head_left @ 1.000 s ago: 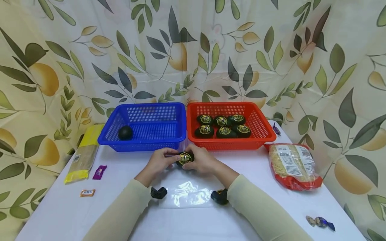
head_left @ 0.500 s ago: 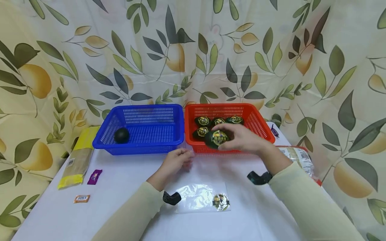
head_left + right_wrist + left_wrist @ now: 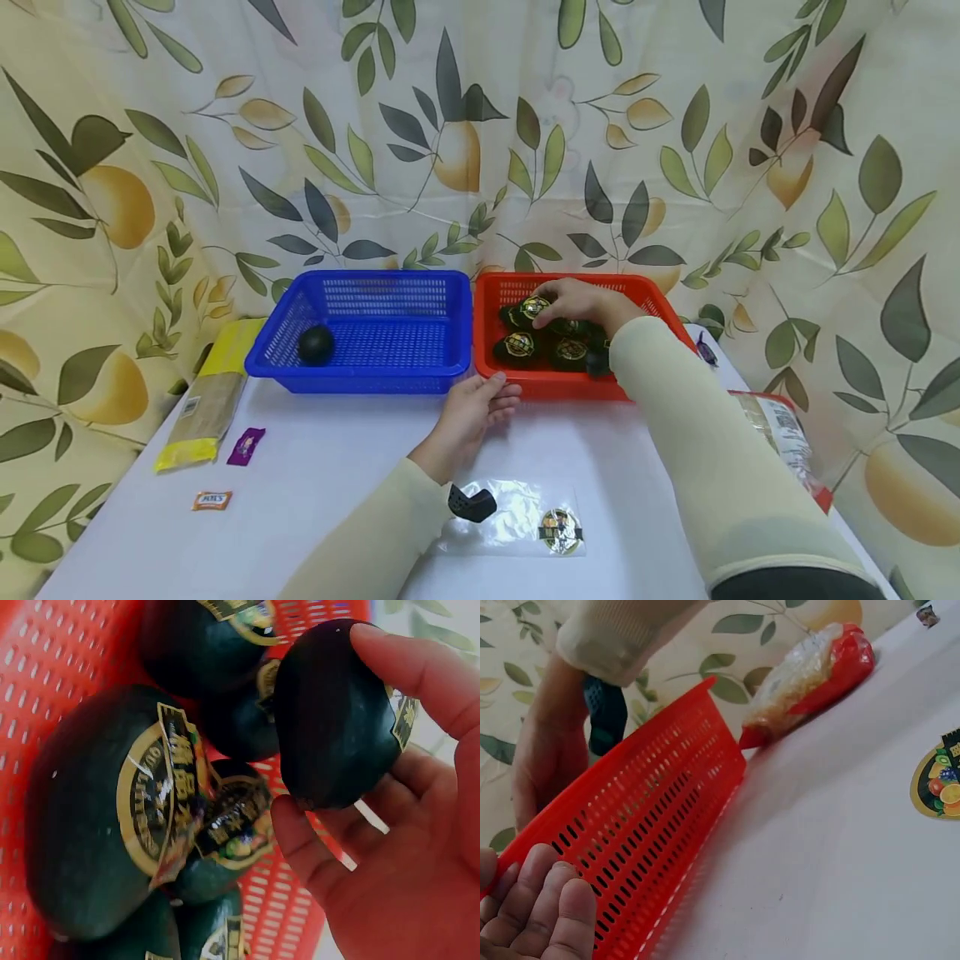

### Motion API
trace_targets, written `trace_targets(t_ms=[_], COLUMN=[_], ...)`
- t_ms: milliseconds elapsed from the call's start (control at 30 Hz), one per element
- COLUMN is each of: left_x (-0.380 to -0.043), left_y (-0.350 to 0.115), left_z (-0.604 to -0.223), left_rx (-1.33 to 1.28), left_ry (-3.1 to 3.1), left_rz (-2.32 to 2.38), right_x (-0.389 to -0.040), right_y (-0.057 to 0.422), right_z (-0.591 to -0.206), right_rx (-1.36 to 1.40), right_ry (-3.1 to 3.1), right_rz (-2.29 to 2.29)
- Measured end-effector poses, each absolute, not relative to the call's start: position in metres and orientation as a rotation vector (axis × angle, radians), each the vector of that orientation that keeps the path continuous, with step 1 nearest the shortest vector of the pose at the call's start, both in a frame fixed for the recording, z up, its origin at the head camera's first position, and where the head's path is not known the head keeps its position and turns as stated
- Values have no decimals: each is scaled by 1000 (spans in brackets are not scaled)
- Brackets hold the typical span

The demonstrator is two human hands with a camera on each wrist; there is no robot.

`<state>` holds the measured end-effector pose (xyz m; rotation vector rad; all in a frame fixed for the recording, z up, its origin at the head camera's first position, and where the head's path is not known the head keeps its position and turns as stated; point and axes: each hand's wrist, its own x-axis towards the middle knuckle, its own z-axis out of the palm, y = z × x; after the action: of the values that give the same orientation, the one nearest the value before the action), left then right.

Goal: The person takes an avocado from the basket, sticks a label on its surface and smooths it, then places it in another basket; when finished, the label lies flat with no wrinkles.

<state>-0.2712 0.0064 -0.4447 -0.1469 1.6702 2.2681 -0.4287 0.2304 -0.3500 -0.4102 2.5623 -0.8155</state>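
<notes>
My right hand [image 3: 581, 302] reaches into the red basket [image 3: 551, 385] and holds a dark green avocado [image 3: 337, 712] between thumb and fingers. A gold and black sticker shows on its side. Under and around it lie several more avocados [image 3: 82, 817] with the same kind of sticker. My left hand [image 3: 476, 412] is just in front of the red basket, fingers loosely bent and holding nothing. In the left wrist view its fingers [image 3: 570, 915] overlap the basket's wall; whether they touch it I cannot tell. A clear sheet [image 3: 517, 508] bearing one round sticker [image 3: 561, 532] lies nearer me.
Left of the red basket stands a blue basket [image 3: 360, 383] with one dark avocado [image 3: 316, 344]. A yellow-ended packet [image 3: 213, 392], a purple sweet [image 3: 246, 447] and an orange sweet [image 3: 212, 500] lie at left. At right are a red-edged bag [image 3: 787, 433] and another wrapped sweet [image 3: 706, 350].
Both hands were together at the avocado before the baskets. My right hand has carried it right and back into the red basket. My left hand stayed in front, shifting slightly right.
</notes>
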Motion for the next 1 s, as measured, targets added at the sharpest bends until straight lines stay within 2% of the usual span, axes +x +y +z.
trace_targets(t_ms=[533, 700, 833, 1000], left_x=[-269, -267, -265, -261], left_y=[5, 0, -26, -100], left_z=[-441, -445, -452, -456], left_rx=[-162, -149, -144, -318], left_ry=[1692, 1734, 1787, 1728], left_rz=[2272, 2238, 2195, 2353], right_x=[-442, -436, -430, -423], right_y=[219, 219, 193, 130], right_z=[-349, -343, -330, -319], right_rx=[-405, -411, -531, -766], right_ry=[2580, 2632, 2711, 2724], right_rz=[-423, -480, -524, -531])
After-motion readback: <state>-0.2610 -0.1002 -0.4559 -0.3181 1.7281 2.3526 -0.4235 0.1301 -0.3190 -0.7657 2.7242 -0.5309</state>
